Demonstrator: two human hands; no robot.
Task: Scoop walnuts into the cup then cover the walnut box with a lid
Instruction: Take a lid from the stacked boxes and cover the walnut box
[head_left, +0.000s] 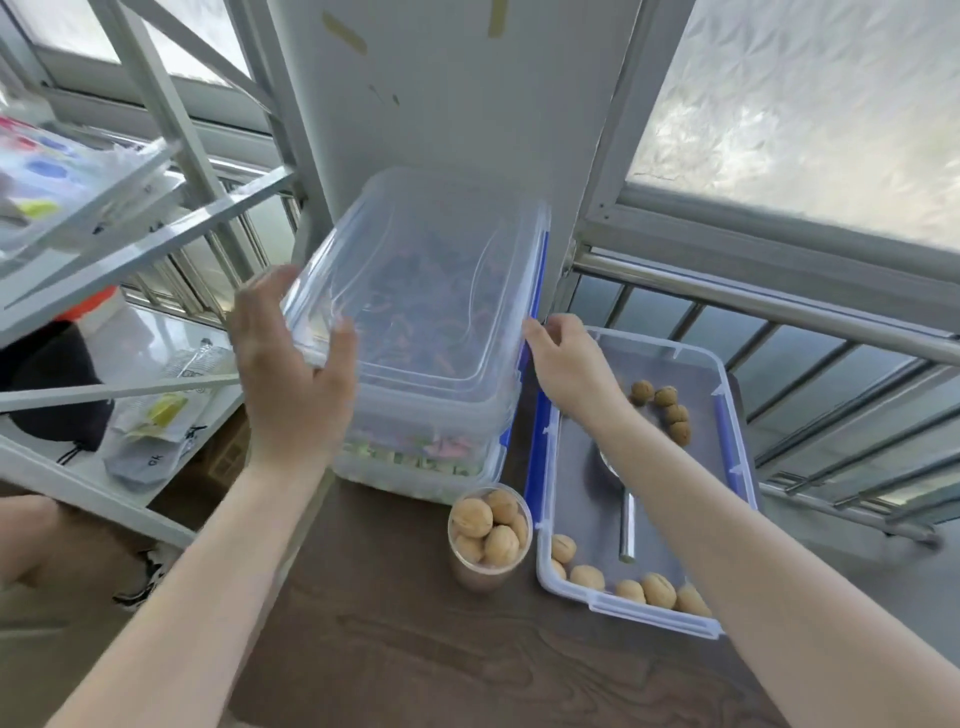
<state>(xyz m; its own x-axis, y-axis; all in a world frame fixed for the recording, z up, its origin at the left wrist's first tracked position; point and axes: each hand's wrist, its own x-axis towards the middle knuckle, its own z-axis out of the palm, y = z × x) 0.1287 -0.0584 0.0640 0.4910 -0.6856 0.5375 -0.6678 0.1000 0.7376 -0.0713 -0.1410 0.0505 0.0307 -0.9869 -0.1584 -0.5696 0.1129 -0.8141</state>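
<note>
Both hands grip the clear lid (415, 291), tilted above the stacked containers (421, 457) at far left: left hand (296, 374) clasps its left edge, right hand (566, 358) pinches the right. It looks light, flexible, slippery; holding opposite rims suits it. The walnut box (644, 605) sits open at right, the cup (491, 535) full.

Tabletop (395, 649): carries the cup, the walnut box and a stack of containers.
Stack of containers (421, 447): at the back, left of the walnut box.
Lid (415, 280): tilted above the stack, between the left hand (296, 374) and right hand (566, 364).
Cup (490, 535): before the stack, just left of the walnut box; walnuts inside.
Walnut box (727, 395): on the right; scoop (621, 499) and loose walnuts (660, 590) in it.
Shelf rack (104, 249): left of the tabletop.
</note>
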